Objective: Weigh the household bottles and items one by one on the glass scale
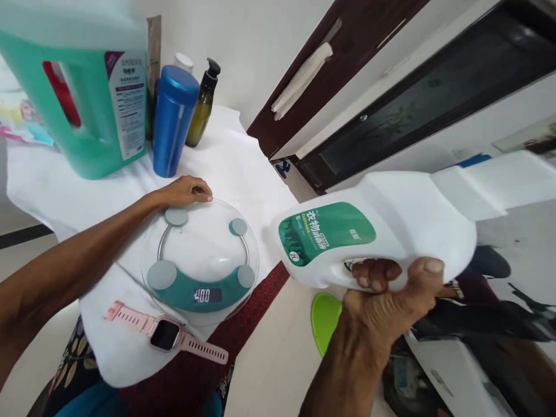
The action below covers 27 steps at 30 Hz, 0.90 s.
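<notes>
My right hand [391, 289] is closed around the handle of a large white laundry liquid bottle [417, 214]. The bottle lies nearly sideways in the air, its green label toward the left and its cap end toward the right. Left of it, a round glass bathroom scale [204, 243] sits on a white cloth [234, 145], its display lit and reading 0.0. At the scale's far edge, my left hand [186, 191] has its fingers curled against the glass. A pink-strapped smartwatch [165, 334] lies in front of the scale.
Behind my left hand stand a big jug of green liquid [93, 145], a blue tumbler [171, 121] and a dark green pump bottle [202, 104]. A bright green basin [325, 321] is on the floor below the table's right edge. Dark doors [391, 110] line the far wall.
</notes>
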Tool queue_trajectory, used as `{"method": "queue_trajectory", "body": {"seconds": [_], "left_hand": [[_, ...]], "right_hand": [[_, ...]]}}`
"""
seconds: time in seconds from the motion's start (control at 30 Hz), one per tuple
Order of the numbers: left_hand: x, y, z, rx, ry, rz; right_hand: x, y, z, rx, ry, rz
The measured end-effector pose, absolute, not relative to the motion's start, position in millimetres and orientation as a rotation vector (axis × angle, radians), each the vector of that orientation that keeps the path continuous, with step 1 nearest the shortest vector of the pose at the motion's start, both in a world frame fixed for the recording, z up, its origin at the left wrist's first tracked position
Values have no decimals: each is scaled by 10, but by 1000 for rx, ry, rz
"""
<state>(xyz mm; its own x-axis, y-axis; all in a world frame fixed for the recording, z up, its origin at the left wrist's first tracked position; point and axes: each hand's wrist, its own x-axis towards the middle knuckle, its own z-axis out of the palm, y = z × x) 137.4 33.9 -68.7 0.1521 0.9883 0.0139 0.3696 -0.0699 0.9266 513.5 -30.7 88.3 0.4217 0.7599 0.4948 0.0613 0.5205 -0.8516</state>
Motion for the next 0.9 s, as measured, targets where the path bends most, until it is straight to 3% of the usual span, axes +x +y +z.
{"method": "queue_trajectory", "body": {"seconds": [0.13, 0.33, 0.6, 0.9], "left_hand": [[1360, 323, -706, 1599, 1329, 929], [1354, 328, -734, 1701, 1366, 911], [1374, 328, -719, 1628, 1332, 885], [1358, 366, -771, 1681, 1336, 888]], "right_hand": [[4797, -570, 998, -910, -1149, 669], [4296, -754, 701, -946, -1163, 905], [3955, -854, 522, -884, -1145, 827], [4662, -818, 332, -1075, -1142, 763]]}}
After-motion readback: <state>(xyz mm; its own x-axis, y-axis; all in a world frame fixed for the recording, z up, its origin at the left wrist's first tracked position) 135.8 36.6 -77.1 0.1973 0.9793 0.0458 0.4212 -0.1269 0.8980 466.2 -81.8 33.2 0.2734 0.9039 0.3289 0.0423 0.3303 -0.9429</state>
